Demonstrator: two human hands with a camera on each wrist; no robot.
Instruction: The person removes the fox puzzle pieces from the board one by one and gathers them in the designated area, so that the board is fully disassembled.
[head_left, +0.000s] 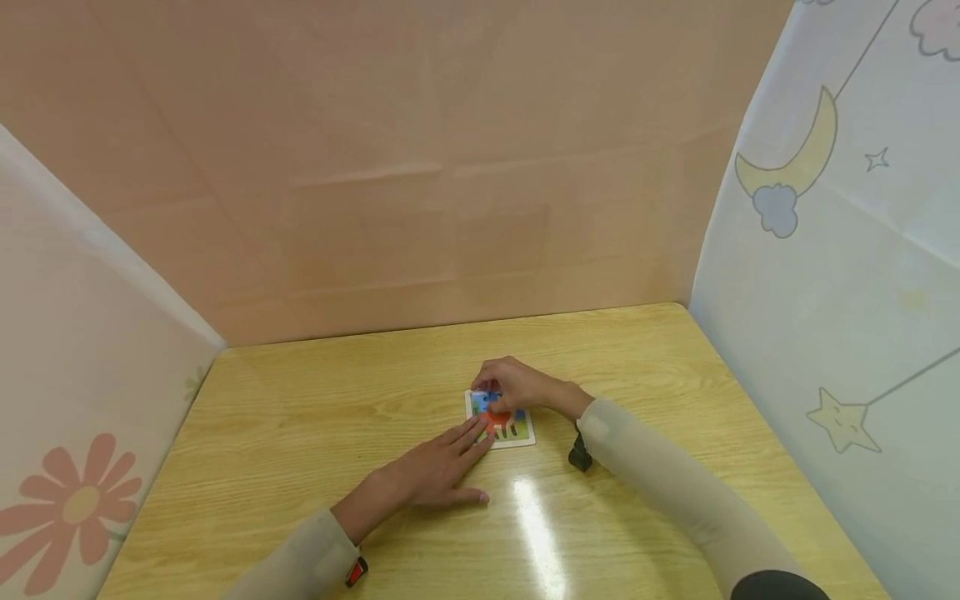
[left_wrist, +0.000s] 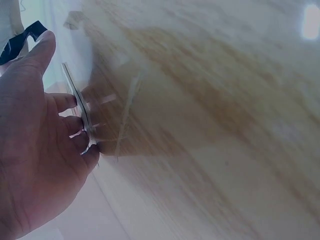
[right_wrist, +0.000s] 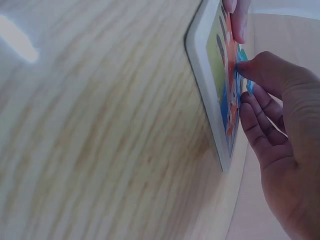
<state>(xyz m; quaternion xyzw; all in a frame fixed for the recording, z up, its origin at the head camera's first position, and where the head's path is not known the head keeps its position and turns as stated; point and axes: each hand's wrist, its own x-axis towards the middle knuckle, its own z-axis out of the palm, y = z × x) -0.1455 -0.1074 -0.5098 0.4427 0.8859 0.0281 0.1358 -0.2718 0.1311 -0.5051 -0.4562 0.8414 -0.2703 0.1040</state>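
Note:
A small jigsaw puzzle board [head_left: 531,428] with a white rim lies flat on the table, printed with an orange animal on green and blue. My left hand [head_left: 433,471] rests its extended fingertips on the board's near left part, thumb spread out over the wood. At the far side of the board, my right hand [head_left: 525,386] bends over it and pinches a blue-green puzzle piece [right_wrist: 249,88], which stands slightly above the picture in the right wrist view. Fingers hide part of the picture. In the left wrist view the board [left_wrist: 80,102] shows edge-on under the fingertips.
The wooden table [head_left: 315,417] has a glare streak in front of the board. An orange-brown backdrop [head_left: 450,208] rises behind it, with printed pale sheets at left and right. Each wrist wears a dark strap.

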